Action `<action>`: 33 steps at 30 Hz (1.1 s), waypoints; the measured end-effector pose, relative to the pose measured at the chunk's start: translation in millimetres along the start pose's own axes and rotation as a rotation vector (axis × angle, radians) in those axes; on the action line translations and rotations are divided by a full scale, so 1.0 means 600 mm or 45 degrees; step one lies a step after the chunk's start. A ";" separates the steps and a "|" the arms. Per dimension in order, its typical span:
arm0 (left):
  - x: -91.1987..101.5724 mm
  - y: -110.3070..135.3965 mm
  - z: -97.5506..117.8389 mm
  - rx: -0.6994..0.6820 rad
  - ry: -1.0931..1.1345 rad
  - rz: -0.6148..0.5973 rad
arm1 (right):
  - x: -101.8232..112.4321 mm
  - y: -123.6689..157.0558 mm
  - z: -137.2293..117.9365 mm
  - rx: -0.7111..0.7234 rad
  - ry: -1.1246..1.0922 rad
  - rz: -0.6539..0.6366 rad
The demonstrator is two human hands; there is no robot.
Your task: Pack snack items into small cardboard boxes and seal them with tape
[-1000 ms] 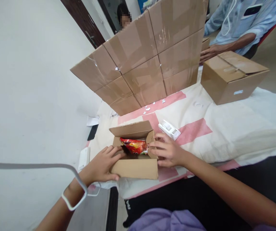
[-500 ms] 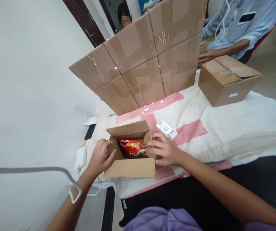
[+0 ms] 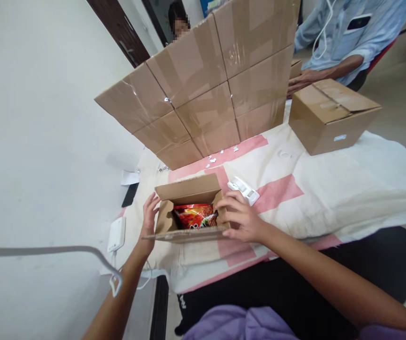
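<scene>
A small open cardboard box (image 3: 185, 193) sits on the cloth-covered table (image 3: 330, 193) near its front edge. Inside it lies a red snack packet (image 3: 194, 216). My left hand (image 3: 148, 218) rests flat against the box's left side flap, fingers stretched upward. My right hand (image 3: 240, 218) curls over the right side flap, fingers pressing on it beside the packet. The near flap (image 3: 189, 233) lies folded level over the front of the opening. The far flap stands up.
A white tape dispenser (image 3: 243, 190) lies just behind my right hand. A taped cardboard screen (image 3: 206, 85) stands across the table's back. A closed cardboard box (image 3: 330, 115) sits at right, with another person's hand (image 3: 304, 80) behind it. A white adapter (image 3: 116, 233) lies at left.
My left hand has let go of the near flap and slid to the box's left side. The near flap has risen from hanging down to lying level. My right hand stays on the right flap.
</scene>
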State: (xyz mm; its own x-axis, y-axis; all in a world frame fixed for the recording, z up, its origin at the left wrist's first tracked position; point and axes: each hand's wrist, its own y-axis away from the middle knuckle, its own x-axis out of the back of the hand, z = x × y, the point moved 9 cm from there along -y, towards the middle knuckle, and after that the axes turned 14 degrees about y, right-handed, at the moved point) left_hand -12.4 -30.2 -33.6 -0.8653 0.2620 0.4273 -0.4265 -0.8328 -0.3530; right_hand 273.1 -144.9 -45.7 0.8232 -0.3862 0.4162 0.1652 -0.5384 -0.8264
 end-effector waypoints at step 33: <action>-0.078 -0.080 0.024 0.085 -0.960 -0.186 | 0.104 0.054 0.238 -1.287 0.269 -0.162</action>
State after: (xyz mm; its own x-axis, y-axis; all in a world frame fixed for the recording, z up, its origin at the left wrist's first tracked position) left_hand 52.1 -9.7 -24.5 -0.3775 -0.0118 0.9259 -0.4848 -0.8494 -0.2085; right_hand 407.5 -79.8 -100.6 0.7038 -0.3533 0.6163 -0.3681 -0.9234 -0.1090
